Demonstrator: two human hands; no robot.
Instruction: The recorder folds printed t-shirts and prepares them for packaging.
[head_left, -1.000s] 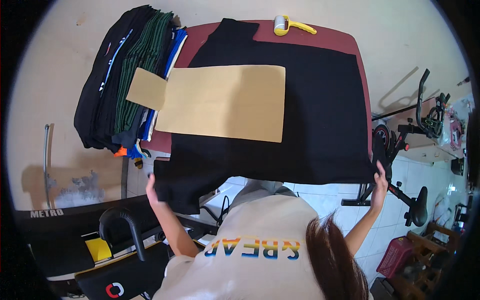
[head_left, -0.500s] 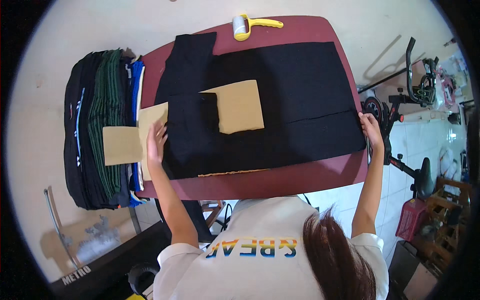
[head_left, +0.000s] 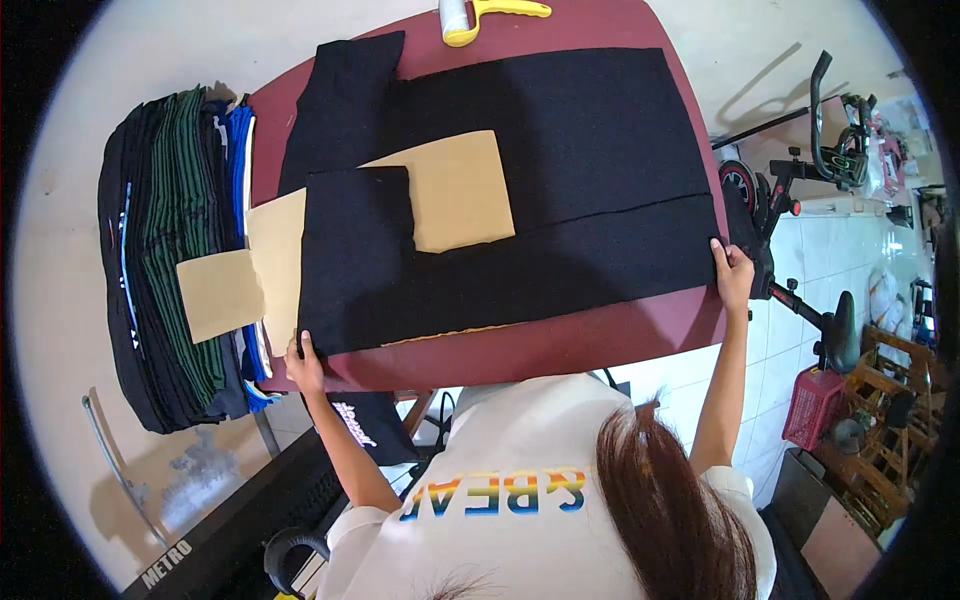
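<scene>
A black garment (head_left: 590,130) lies spread over a maroon table, its near part folded over in a long strip and a sleeve-like part sticking out at the far left. My left hand (head_left: 306,366) pinches the near left corner of the folded cloth, thumb on top. At the near right corner my right hand (head_left: 734,272) grips the cloth's edge between thumb and fingers. A tan cardboard sheet (head_left: 462,195) shows through the gap in the folded layers, and more cardboard (head_left: 276,262) comes out at the left. A squarish cardboard tab (head_left: 222,293) reaches over the neighbouring stack.
Folded clothes (head_left: 180,250) in black, green and blue stand stacked at the left end of the maroon table (head_left: 560,345). A yellow-handled lint roller (head_left: 485,18) lies at the far edge. An exercise bike (head_left: 810,200) and a red basket (head_left: 815,405) are at the right.
My left hand has moved from the cardboard to the garment's near left corner and closed there. My right hand has slid a little nearer along the right edge. The view has shifted slightly.
</scene>
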